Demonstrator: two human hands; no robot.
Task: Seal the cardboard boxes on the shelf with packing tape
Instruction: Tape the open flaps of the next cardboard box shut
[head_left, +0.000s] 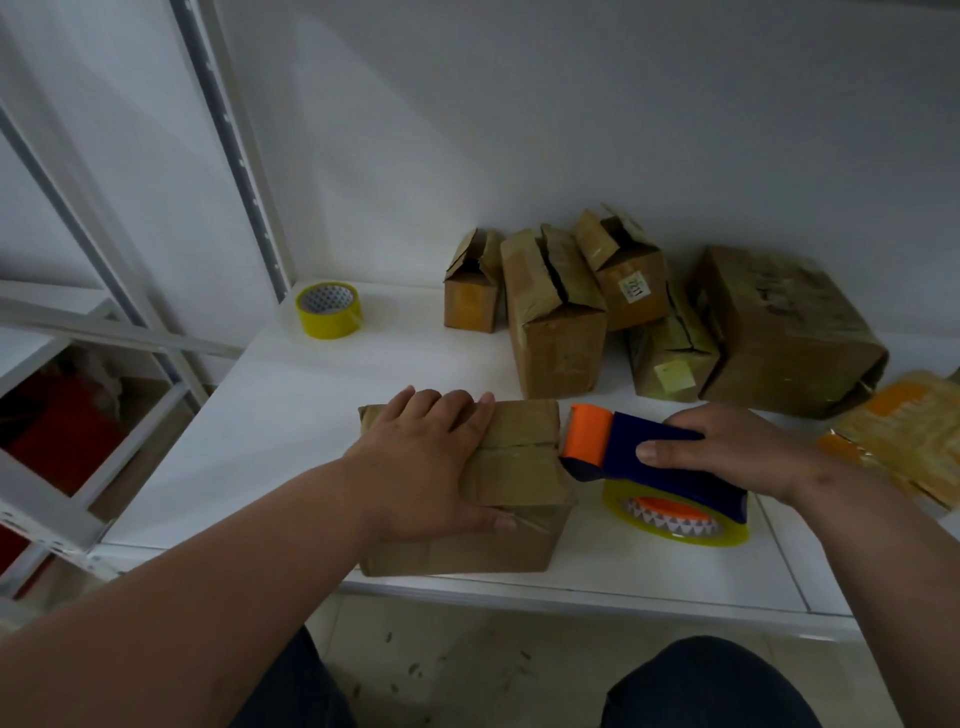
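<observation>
Far left: white metal shelf upright (244, 171) with slotted holes, lower shelves beyond it holding something red (57, 431), blurred. White shelf (291, 415) carries everything else. Spare tape roll (328, 310), yellow, lies near the back left corner, well apart from the boxes.

Left hand (423, 457) rests flat on top of the near box (467, 525), fingers (457, 402) straight and spread, thumb along the front edge; pressing the flaps down, nothing gripped. Near box sits at the shelf's front edge, top seam running left-right, old tape wrinkled over it.

Behind, a cluster against the wall: small open-topped box (472, 291), taller box (556, 317) with a split top seam just beside it, labelled box (626, 270) tilted and leaning on the others, low box (670, 353) under it with a pale sticker, then big box (784, 327) on its side, touching the low one.

Tape dispenser (654, 457), blue body with orange roller, roller end touching the right end of the near box's top seam. Its yellow tape roll (675, 519) hangs below, just above or on the shelf, cannot tell which. Right hand (727, 447) grips the dispenser's handle, fingers curled over the top, thumb on the near side.

Far right: clear plastic pack (904, 436) with orange inside, at the edge, contents unclear.

Bottom: dark trouser knees (706, 686), tiled floor (467, 660).
</observation>
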